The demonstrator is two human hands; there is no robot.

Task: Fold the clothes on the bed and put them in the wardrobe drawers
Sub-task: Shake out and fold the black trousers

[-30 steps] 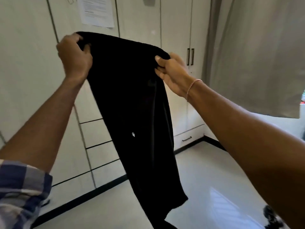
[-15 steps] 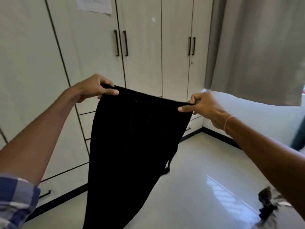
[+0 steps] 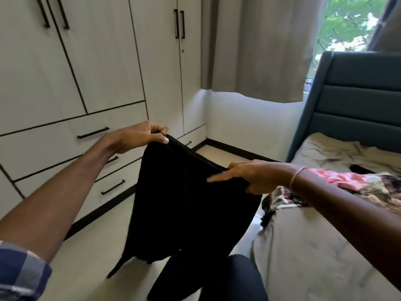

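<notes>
Looking down through the head camera, I have the black trousers (image 3: pixel 191 203) hanging in the air in front of me, between the wardrobe (image 3: pixel 97 61) on the left and the bed (image 3: pixel 303 246) on the right. Both hands are clamped on the top edge, well apart, so the waistband runs taut between them and slopes down toward the right. My left hand (image 3: pixel 138 137) pinches the far corner with thumb and curled fingers. My right hand (image 3: pixel 253 177) grips the other end lower down: its index finger lies straight along the front of the cloth while the other fingers curl under the edge. A thin bracelet (image 3: pixel 298 174) sits on that wrist, and a blue checked sleeve (image 3: pixel 21 272) is rolled up on the left arm. The trousers drop from the hands over the pale floor (image 3: pixel 86 257). I cannot tell whether they touch it, since the bottom of the view cuts them off. Behind the left hand the wardrobe's drawers (image 3: pixel 65 135) are all closed, each with a black bar handle. On the bed, beside my right forearm, a heap of clothes (image 3: pixel 351 180) in pink and dark patterned cloth lies on a beige sheet, with a small black item (image 3: pixel 360 169) just beyond it. A grey-blue padded headboard (image 3: pixel 358 94) stands at the far end, below a window (image 3: pixel 351 25) partly covered by a beige curtain (image 3: pixel 260 51).
</notes>
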